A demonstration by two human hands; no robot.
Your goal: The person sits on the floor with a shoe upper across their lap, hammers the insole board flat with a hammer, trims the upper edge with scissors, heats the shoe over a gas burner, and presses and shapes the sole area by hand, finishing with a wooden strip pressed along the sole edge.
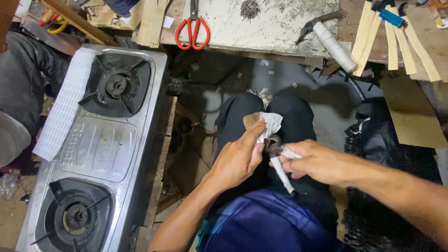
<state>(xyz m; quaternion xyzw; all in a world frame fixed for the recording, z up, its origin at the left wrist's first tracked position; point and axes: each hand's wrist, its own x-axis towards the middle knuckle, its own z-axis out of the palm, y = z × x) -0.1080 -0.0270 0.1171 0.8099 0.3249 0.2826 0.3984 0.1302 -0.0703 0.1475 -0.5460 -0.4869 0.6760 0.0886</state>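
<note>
My left hand point(238, 156) pinches a small piece of white perforated mesh with a tan leaf-like bit point(262, 122) over my lap. My right hand point(317, 161) grips rusty pliers point(275, 150) with white-wrapped handles; the jaws meet the lower edge of the mesh piece. Both hands hover above my knees in dark trousers point(289, 112).
A steel two-burner gas stove point(100, 144) lies at the left with a white mesh strip point(65, 105) draped on it. The bench ahead holds red-handled scissors point(192, 28), a pile of small nails point(249, 8), another pair of pliers point(315, 23), a white roll point(333, 46), wood strips point(401, 42) and a blue lighter point(391, 17). Another person's sleeve point(23, 74) shows at the far left.
</note>
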